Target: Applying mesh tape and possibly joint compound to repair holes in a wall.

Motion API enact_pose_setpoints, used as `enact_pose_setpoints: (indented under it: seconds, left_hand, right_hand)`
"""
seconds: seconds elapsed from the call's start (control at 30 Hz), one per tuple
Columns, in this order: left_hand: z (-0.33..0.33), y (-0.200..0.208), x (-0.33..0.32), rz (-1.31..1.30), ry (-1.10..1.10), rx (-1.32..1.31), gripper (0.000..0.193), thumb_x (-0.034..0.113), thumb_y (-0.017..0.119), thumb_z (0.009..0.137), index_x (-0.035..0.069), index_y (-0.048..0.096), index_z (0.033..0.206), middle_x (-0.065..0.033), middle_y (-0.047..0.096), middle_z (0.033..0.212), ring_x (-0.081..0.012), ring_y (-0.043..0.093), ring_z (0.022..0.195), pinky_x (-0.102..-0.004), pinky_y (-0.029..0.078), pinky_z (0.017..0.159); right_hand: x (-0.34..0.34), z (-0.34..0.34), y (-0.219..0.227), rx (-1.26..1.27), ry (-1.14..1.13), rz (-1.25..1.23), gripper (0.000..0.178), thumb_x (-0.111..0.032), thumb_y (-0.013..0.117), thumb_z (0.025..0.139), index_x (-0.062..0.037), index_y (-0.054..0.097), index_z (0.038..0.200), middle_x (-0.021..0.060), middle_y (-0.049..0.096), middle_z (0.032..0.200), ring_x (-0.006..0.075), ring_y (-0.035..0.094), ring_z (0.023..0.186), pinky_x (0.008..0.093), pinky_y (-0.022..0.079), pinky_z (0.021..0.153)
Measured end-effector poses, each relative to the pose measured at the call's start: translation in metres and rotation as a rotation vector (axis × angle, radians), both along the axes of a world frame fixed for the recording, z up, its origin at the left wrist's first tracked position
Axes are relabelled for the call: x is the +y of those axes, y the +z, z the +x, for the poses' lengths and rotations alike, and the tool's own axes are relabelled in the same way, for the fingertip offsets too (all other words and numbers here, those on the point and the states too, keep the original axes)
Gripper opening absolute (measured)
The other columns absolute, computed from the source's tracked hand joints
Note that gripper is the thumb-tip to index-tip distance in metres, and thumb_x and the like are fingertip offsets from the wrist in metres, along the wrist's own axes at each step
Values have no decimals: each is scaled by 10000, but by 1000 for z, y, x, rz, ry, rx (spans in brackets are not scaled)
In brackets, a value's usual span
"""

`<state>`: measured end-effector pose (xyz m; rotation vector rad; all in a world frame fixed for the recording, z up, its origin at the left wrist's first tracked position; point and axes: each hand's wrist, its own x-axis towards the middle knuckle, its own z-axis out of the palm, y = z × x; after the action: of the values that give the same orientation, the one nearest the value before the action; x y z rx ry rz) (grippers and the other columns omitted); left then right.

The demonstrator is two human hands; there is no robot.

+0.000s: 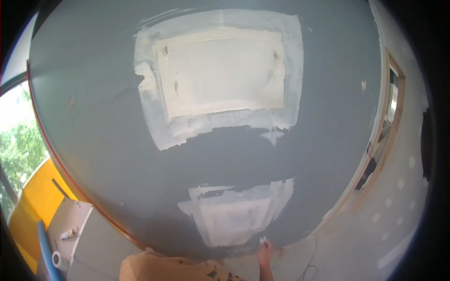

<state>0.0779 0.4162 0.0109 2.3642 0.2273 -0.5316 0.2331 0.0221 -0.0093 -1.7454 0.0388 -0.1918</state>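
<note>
Low in the picture, my right hand (265, 252) is closed, with a small whitish object (263, 240) showing at its fingers. That object is too small and blurred to name. The hand is beside the lower right corner of a smaller patch of white filler (239, 213) low on the grey wall (225, 161). I cannot tell whether it touches the wall. Higher up is a larger filled patch (222, 70), cream in the middle, with mesh tape along its edges and whitish filler around it. My left hand is out of view; a tan patterned shirt (178, 269) fills the lower edge.
At lower left, a grey-beige board surface (70, 218) carries a tube-like container (68, 234), a white roll (60, 260) and a blue foam-like length (46, 250). A yellow panel (35, 206) stands by the window. On the right is a wood-framed opening (397, 100); a thin cable (309, 266) lies low.
</note>
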Motion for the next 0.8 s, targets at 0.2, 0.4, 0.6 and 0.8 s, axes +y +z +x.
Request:
enact_pose_setpoints:
  seconds: [0.2,0.4,0.6,0.8]
  left_hand:
    - [-44,-19,-37,-7,107,-31,828,234,608,1027,59,121,1673,-255,605,1400,-406,617,1250,-521,487,1071]
    - [-85,-44,-79,-24,193,-39,841,247,616,1030,54,111,1674,-257,596,1414,-402,614,1259,-520,486,1077]
    - [-126,-58,-112,-25,256,-56,854,260,625,1034,50,101,1675,-260,587,1428,-397,612,1269,-519,485,1083]
    - [-161,-71,-127,-14,295,-54,868,272,634,1037,45,91,1676,-263,578,1443,-393,610,1278,-518,484,1089]
  right_hand:
    - [-214,-154,-259,-136,-304,-348,351,-251,730,838,-9,548,660,157,512,569,292,368,546,511,325,535]
    - [-344,-341,-318,693,-179,-937,526,-544,587,968,-56,776,914,232,754,921,372,726,871,533,545,792]
    - [-368,-388,-326,607,48,-922,538,-537,581,970,-45,758,841,178,756,821,390,704,743,550,524,690]
    - [-375,-392,-335,539,224,-943,532,-538,583,967,-53,757,834,167,754,805,380,700,722,543,518,666]
